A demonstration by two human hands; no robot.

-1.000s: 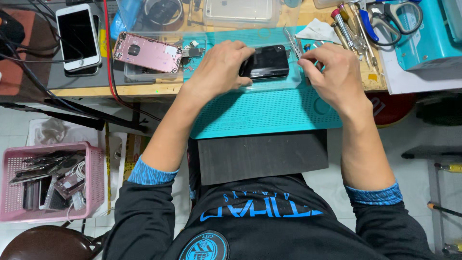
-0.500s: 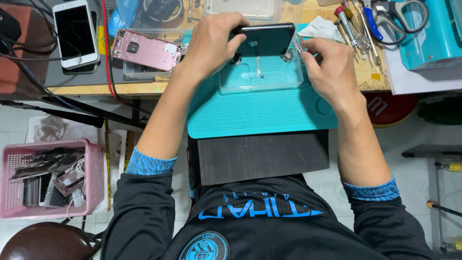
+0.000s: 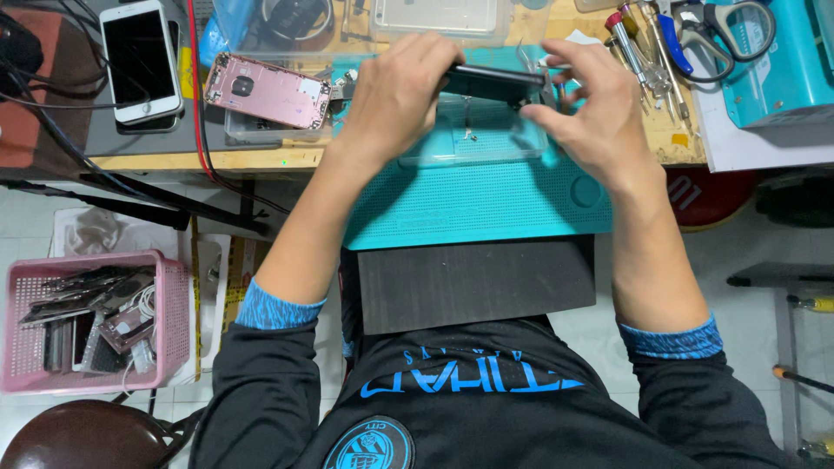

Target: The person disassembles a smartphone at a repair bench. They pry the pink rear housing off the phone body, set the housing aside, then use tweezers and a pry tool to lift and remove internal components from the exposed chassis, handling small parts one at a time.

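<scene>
Black phone (image 3: 493, 83) between 2 hands

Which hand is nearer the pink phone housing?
Left. The left hand sits just right of the pink phone housing; the right hand is farther right, beyond the dark phone.

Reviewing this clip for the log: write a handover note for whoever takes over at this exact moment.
Left hand and right hand both grip the dark phone, raised on edge above the clear tray on the teal mat.
Done: phone is off the mat. Small parts lie in the tray.
Left: cannot tell from this view.
Nearby: pink phone housing, white phone, screwdrivers.
</scene>
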